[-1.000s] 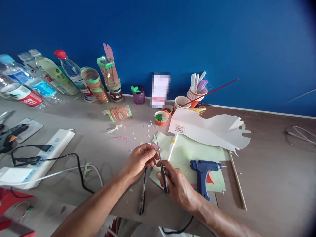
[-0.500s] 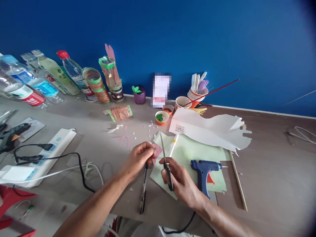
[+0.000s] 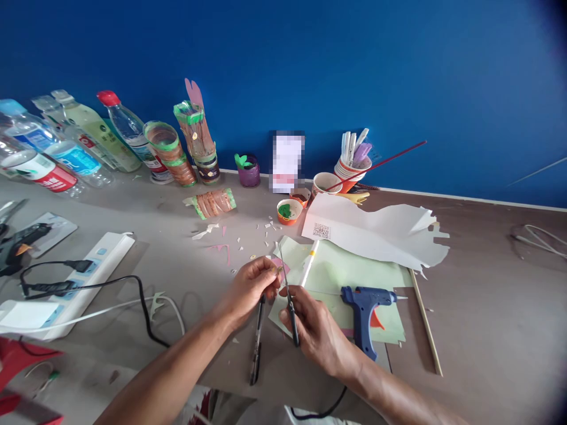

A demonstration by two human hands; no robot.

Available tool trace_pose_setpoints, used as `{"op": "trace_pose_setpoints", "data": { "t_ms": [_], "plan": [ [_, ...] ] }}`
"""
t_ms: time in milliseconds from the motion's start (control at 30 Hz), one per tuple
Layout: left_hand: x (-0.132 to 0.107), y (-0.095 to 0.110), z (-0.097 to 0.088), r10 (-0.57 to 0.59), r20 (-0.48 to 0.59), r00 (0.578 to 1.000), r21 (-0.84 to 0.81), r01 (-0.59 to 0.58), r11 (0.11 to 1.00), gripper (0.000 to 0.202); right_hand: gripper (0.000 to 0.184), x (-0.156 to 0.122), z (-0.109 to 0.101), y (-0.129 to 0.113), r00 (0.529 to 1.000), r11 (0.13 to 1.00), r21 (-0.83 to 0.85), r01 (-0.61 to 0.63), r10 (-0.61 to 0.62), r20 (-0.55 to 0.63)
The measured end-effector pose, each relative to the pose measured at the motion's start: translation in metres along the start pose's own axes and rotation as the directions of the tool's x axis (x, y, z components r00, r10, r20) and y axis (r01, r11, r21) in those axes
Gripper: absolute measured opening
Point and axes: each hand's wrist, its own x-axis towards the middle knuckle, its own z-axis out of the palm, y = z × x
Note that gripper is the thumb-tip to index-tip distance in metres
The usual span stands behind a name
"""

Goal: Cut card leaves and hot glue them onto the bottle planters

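Note:
My left hand (image 3: 250, 288) pinches a small pink paper scrap (image 3: 279, 265) between thumb and fingers. My right hand (image 3: 315, 330) grips a pair of black-handled scissors (image 3: 287, 289), blades pointing up and away, right beside the scrap. Both hands hover over the near edge of a pale green paper sheet (image 3: 345, 274). A black pen (image 3: 257, 339) lies on the table under my left hand. A blue glue gun (image 3: 365, 307) rests on the green sheet just right of my right hand.
White cut paper (image 3: 376, 233), paint cups (image 3: 289, 211), a cup of tools (image 3: 353, 165) and decorated bottles (image 3: 195, 136) stand toward the blue wall. A power strip with black cable (image 3: 84, 277) lies left. A thin wooden stick (image 3: 426, 321) lies right of the sheets.
The scissors swung back left to the pink scrap after tilting away half a second ago. My left hand has stayed in place with the scrap.

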Motion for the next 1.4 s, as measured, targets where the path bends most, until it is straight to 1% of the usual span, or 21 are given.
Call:
{"op": "trace_pose_setpoints", "data": {
  "t_ms": [67,233,500,633,733,967,1167,1300,1367,1400],
  "plan": [
    [0.0,-0.001,0.001,-0.006,0.01,1.0,-0.017,0.006,1.0,0.028,0.016,0.001,0.0,-0.002,1.0,1.0,-0.028,0.012,-0.012,-0.01],
    [-0.002,-0.002,0.002,-0.023,0.028,0.999,-0.035,0.024,0.999,0.026,0.015,0.002,0.0,-0.004,1.0,0.997,-0.078,-0.002,0.001,-0.015],
    [-0.003,-0.003,0.003,-0.009,0.057,0.998,0.031,0.008,1.0,0.025,0.008,-0.001,0.002,0.0,0.998,0.983,-0.185,0.013,-0.024,-0.054],
    [-0.002,-0.005,0.002,-0.024,0.023,0.999,0.017,0.024,1.0,0.024,0.013,-0.001,0.002,-0.001,0.996,0.965,-0.261,0.012,-0.034,-0.079],
    [-0.002,-0.004,0.004,-0.021,0.014,1.0,0.017,0.021,1.0,0.024,0.018,0.0,0.002,0.0,0.996,0.958,-0.286,0.005,-0.028,-0.08],
    [-0.003,-0.001,0.006,-0.011,0.027,1.0,0.028,0.01,1.0,0.025,0.019,-0.001,0.003,0.001,0.999,0.957,-0.289,-0.011,-0.004,-0.053],
    [-0.003,-0.003,0.006,-0.026,0.016,1.0,0.032,0.025,0.999,0.025,0.021,-0.002,0.004,0.005,0.998,0.955,-0.297,0.008,-0.026,-0.055],
    [-0.003,-0.003,0.004,-0.013,0.01,1.0,0.058,0.013,0.998,0.027,0.026,-0.001,0.004,0.01,0.996,0.951,-0.308,-0.041,0.016,-0.083],
    [-0.003,-0.001,0.003,0.003,0.001,1.0,0.081,-0.003,0.997,0.028,0.022,-0.002,0.003,0.011,0.995,0.967,-0.247,-0.066,0.045,-0.09],
    [-0.003,0.0,0.003,0.012,-0.01,1.0,0.098,-0.011,0.995,0.028,0.02,-0.002,0.002,0.01,0.995,0.98,-0.186,-0.071,0.057,-0.08]
  ]
}}
